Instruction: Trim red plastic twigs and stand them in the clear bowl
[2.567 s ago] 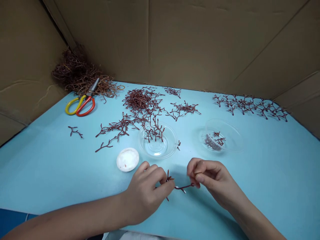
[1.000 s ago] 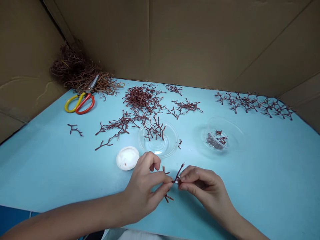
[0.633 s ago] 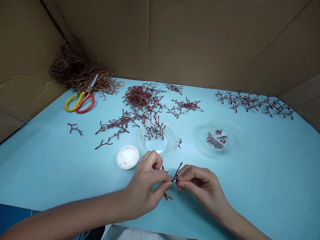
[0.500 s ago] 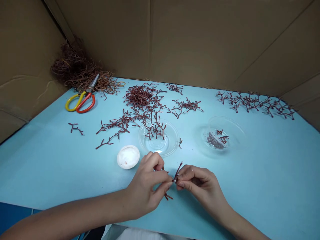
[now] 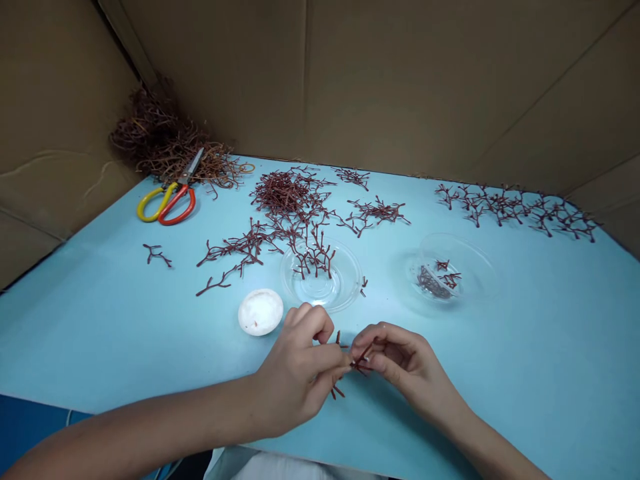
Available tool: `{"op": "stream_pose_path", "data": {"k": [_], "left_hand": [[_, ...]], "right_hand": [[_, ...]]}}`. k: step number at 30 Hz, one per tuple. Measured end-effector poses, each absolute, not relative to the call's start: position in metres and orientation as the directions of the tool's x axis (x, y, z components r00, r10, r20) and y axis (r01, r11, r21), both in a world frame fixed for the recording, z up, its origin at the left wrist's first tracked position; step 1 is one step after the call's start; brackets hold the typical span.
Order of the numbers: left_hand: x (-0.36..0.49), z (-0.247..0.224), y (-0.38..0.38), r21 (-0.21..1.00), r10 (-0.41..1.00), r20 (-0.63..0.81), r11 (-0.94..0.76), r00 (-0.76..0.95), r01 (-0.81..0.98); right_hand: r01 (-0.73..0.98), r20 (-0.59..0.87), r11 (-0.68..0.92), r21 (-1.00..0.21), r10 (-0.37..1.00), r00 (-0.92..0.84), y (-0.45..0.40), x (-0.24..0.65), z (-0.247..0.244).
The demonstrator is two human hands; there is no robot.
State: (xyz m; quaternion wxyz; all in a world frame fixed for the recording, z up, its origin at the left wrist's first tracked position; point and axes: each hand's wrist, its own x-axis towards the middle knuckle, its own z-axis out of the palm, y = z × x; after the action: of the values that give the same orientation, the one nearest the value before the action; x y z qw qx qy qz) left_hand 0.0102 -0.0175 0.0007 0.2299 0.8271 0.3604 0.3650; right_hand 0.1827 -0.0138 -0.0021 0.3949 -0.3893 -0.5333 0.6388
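Observation:
My left hand point(image 5: 305, 367) pinches a small brown branched twig point(image 5: 339, 392) between thumb and forefinger, low in the middle of the head view. Forked ends stick out on both sides of its fingertips. From the right, my right hand point(image 5: 400, 357) has its thumb and forefinger around the forked end of a twig piece point(image 5: 363, 361), touching the left fingertips. A speck of white shows where the pieces meet. Whether they are joined is hidden by the fingers. A small white dish point(image 5: 261, 312) with white stuff in it sits just beyond my left hand.
A clear plastic lid point(image 5: 320, 303) with twigs stands ahead, and a clear container point(image 5: 465, 293) with small pieces is to the right. Twig piles point(image 5: 283, 193) lie behind. Scissors point(image 5: 175, 200) rest by a brown tangle point(image 5: 155, 133). Branched pieces point(image 5: 515, 210) line the back right. Cardboard walls point(image 5: 400, 87) enclose the table.
The twig end at my right hand has tipped down from near upright to slanting right. The right thumb and forefinger have shifted around it. The whole view has moved slightly.

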Motion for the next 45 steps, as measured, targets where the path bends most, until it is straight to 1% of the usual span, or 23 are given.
{"op": "stream_pose_path", "data": {"k": [4,8,11,14,16,18,20,22,26,31,35,37,39,40,42,43,45], "left_hand": [[0.011,-0.002,-0.017,0.592,0.747,0.419,-0.656,0.515,0.469],[0.01,-0.002,-0.013,0.604,0.725,0.351,-0.659,0.592,0.448],[0.01,-0.001,-0.012,0.619,0.722,0.367,-0.66,0.586,0.426],[0.009,-0.001,-0.013,0.592,0.695,0.445,-0.701,0.565,0.397],[0.009,0.0,-0.014,0.584,0.682,0.508,-0.722,0.527,0.372],[0.009,0.0,-0.015,0.599,0.69,0.545,-0.718,0.475,0.355],[0.01,0.001,-0.015,0.626,0.718,0.531,-0.69,0.449,0.362],[0.011,0.001,-0.015,0.649,0.745,0.484,-0.658,0.459,0.383],[0.013,0.0,-0.015,0.669,0.772,0.427,-0.62,0.471,0.41],[0.015,-0.002,-0.015,0.661,0.769,0.433,-0.626,0.471,0.414],[0.016,-0.002,-0.015,0.655,0.761,0.461,-0.639,0.456,0.404],[0.016,-0.002,-0.015,0.653,0.762,0.479,-0.641,0.435,0.403],[0.016,-0.001,-0.016,0.643,0.759,0.494,-0.647,0.425,0.409],[0.015,-0.001,-0.016,0.638,0.758,0.497,-0.649,0.422,0.415],[0.014,-0.001,-0.017,0.633,0.76,0.498,-0.648,0.417,0.424],[0.014,-0.001,-0.017,0.638,0.765,0.496,-0.642,0.41,0.426],[0.013,-0.003,-0.017,0.658,0.783,0.487,-0.62,0.387,0.427]], "right_hand": [[0.088,-0.02,0.008,-0.996,0.949,-0.315,-0.01,0.186,0.002],[0.211,-0.016,0.048,-0.976,0.956,-0.294,-0.009,0.187,0.007],[0.202,-0.036,0.023,-0.979,0.959,-0.282,-0.009,0.188,0.008],[0.162,-0.038,0.005,-0.987,0.964,-0.263,-0.009,0.19,0.009],[0.172,-0.025,0.02,-0.985,0.966,-0.257,-0.009,0.19,0.009],[0.196,0.004,0.056,-0.979,0.966,-0.257,-0.01,0.19,0.009],[0.207,0.041,0.096,-0.974,0.965,-0.258,-0.011,0.189,0.009],[0.198,0.068,0.123,-0.972,0.962,-0.265,-0.012,0.188,0.007],[0.185,0.08,0.136,-0.973,0.956,-0.282,-0.014,0.187,0.005],[0.157,0.125,0.178,-0.971,0.947,-0.297,-0.017,0.184,0.005],[0.181,0.19,0.26,-0.949,0.923,-0.335,-0.018,0.184,0.007],[0.228,0.234,0.322,-0.919,0.91,-0.342,-0.014,0.188,0.007],[0.343,0.287,0.383,-0.858,0.91,-0.299,-0.004,0.196,0.004],[0.434,0.316,0.401,-0.806,0.913,-0.257,0.002,0.2,0.002],[0.651,0.339,0.379,-0.658,0.921,-0.194,0.016,0.206,-0.006],[0.716,0.333,0.381,-0.585,0.918,-0.216,0.022,0.208,-0.01],[0.752,0.314,0.397,-0.526,0.913,-0.262,0.032,0.209,-0.018]]}}
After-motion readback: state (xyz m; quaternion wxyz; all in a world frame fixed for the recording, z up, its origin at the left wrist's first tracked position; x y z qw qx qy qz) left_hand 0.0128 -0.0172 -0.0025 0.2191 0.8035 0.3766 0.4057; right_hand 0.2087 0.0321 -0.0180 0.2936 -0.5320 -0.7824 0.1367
